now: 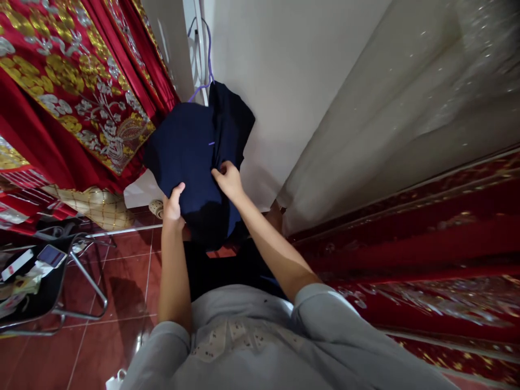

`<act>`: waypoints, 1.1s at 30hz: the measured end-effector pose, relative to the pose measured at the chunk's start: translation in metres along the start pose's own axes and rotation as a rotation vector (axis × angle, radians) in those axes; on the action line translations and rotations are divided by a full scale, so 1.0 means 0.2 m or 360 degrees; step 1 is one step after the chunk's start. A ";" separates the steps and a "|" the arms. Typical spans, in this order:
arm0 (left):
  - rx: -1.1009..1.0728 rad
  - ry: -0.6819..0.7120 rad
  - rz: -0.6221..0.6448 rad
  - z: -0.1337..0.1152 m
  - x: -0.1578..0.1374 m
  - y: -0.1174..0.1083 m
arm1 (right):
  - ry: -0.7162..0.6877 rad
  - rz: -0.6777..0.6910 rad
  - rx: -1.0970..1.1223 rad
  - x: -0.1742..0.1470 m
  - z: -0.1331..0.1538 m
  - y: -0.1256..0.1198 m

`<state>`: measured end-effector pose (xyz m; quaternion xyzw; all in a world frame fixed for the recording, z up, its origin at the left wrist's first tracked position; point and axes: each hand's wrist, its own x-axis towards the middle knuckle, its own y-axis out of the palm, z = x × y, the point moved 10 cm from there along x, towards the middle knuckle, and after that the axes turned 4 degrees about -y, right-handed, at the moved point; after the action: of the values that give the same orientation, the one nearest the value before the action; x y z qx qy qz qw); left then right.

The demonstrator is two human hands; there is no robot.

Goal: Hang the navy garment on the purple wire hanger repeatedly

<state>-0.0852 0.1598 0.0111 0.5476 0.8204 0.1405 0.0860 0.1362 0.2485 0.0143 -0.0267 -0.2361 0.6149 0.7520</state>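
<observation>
A dark navy garment (187, 141) hangs from a purple hanger (209, 54) in front of a pale wall. My left hand (174, 205) grips the garment's lower left side, with the thumb on the front and the fingers hidden behind the cloth. My right hand (228, 179) pinches a fold of the same cloth to the right of its middle. A small purple mark (211, 143) shows on the fabric above my right hand. The garment's lower part lies in shadow.
Red drapery with gold and silver embroidery (101, 81) hangs at the left. A black folding chair (60, 292) holds a phone (52, 255) and other items. Translucent plastic sheeting (365, 141) and red embroidered cloth (426, 254) stand at the right. The floor (130, 292) is red tile.
</observation>
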 end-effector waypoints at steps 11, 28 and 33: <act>0.0683 0.1187 -0.0579 -0.24 -0.34 -0.11 | 0.0233 0.0213 0.0781 -0.42 0.00 -0.04; 0.0769 0.1037 0.0558 -0.11 -0.51 0.46 | -0.0127 0.0208 0.1032 -0.47 0.20 -0.26; 0.0779 0.1017 0.0562 -0.11 -0.50 0.44 | -0.0250 0.0061 0.0933 -0.49 0.20 -0.29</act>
<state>0.0240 0.0962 0.0598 0.6126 0.7088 0.1168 -0.3298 0.1612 0.1324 0.0380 0.2347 -0.1054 0.6710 0.6954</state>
